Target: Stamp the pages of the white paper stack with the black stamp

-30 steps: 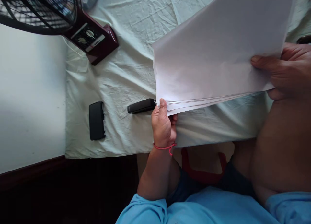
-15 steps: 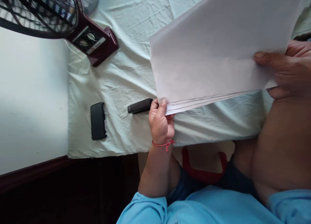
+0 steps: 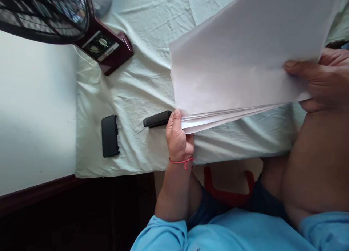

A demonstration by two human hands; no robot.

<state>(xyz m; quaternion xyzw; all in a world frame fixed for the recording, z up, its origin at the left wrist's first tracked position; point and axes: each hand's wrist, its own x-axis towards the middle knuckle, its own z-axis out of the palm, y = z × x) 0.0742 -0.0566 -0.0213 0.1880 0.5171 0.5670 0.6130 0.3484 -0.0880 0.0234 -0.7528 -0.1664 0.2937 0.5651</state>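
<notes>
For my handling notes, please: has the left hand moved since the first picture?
Yes, slightly: the left hand has shifted leftward, covering more of the unmoved black stapler-like tool.

A pale green cloth (image 3: 141, 87), w/ many wrinkles, is spread over the top; table or bed underneath, cannot tell. On its far L part stands a dark red fan (image 3: 109, 49) w/ blk grille, and just behind it a see-through rounded object (image 3: 102, 2), partly cut off. Nearer, on L, a flat blk phone-like item (image 3: 109, 136) lies; to its R, well apart, a blk stapler-like tool (image 3: 156, 119), R end hidden.
</notes>
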